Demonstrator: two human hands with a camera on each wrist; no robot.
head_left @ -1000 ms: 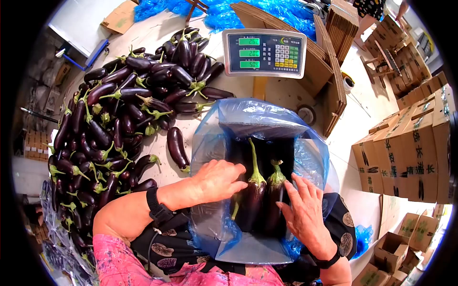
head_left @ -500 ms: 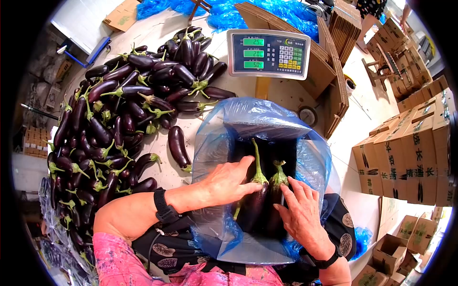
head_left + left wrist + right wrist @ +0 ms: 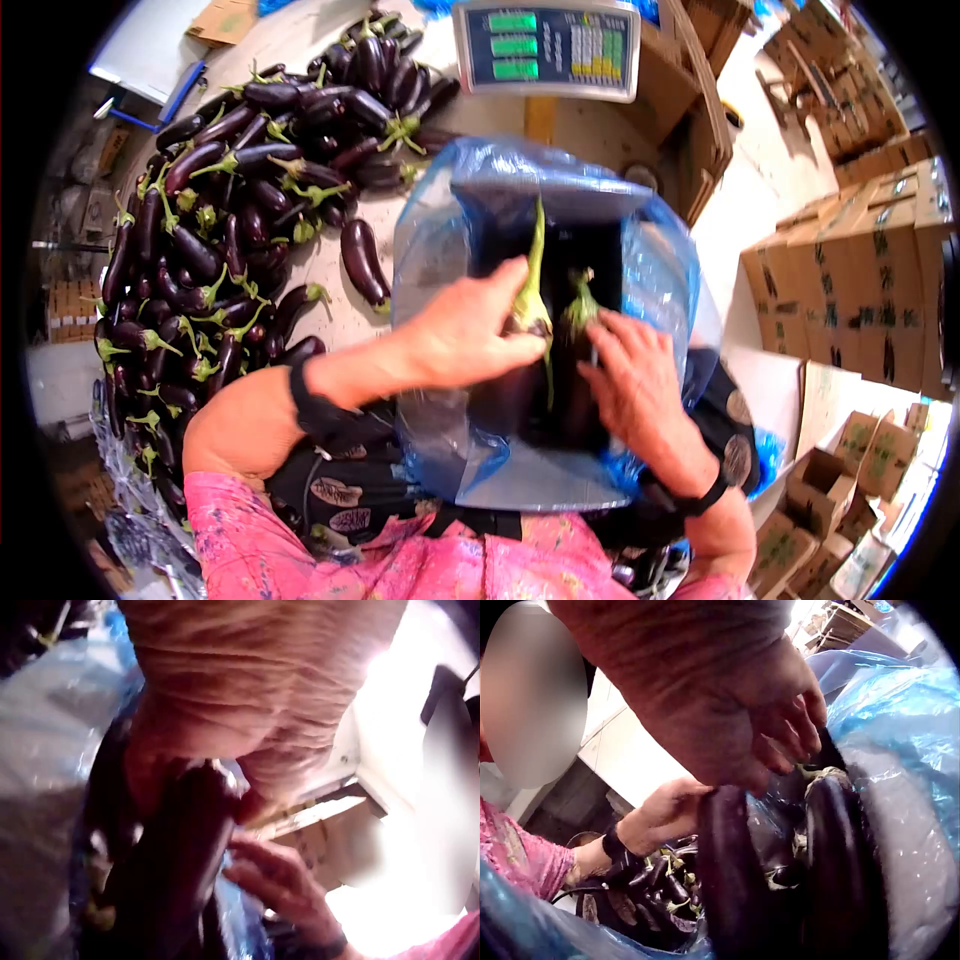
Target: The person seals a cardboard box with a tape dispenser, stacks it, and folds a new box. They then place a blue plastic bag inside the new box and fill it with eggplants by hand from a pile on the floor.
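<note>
Inside a box lined with a blue plastic bag, my left hand grips a dark purple eggplant by its top, between thumb and fingers. Its long green stem points up past them. The body of this eggplant shows below the palm in the left wrist view. Alongside it lies a second eggplant with a short green cap. My right hand rests against this one, fingertips near its cap and fingers loosely bent. The same eggplant appears under those fingers in the right wrist view.
A large heap of eggplants covers the left, and a single eggplant lies beside the box. A scale display stands beyond the box. Flattened cardboard leans behind it, and stacked cartons stand at the right.
My left hand has moved from beside the long-stemmed eggplant onto its top and taken hold; its stem end has risen. My right hand stays at the other eggplant. The head view has shifted.
</note>
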